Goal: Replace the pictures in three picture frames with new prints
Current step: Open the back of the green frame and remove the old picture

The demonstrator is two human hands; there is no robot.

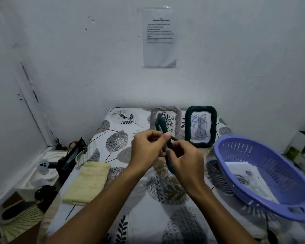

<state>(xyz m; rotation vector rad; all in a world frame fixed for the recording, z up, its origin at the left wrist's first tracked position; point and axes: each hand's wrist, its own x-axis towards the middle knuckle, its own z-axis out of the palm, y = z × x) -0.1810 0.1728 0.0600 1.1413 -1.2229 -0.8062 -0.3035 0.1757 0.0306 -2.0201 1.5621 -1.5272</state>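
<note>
I hold a dark green rope-wrapped picture frame (pixel 161 124) edge-on above the table. My left hand (pixel 148 148) pinches its upper part, and my right hand (pixel 185 159) grips its lower part with curled fingers. Behind it a grey rope frame (pixel 178 118) with a black line drawing leans on the wall. Beside that stands a second dark green frame (pixel 188 127) holding a blue scribble print. Loose prints (pixel 246 175) lie inside the purple basket (pixel 278 155) at the right.
A leaf-patterned cloth (pixel 116 138) covers the table. A yellow folded towel (pixel 88 182) lies at the front left. Dark objects and a white tray (pixel 48 166) crowd the floor to the left. A printed sheet (pixel 158 37) hangs on the back wall.
</note>
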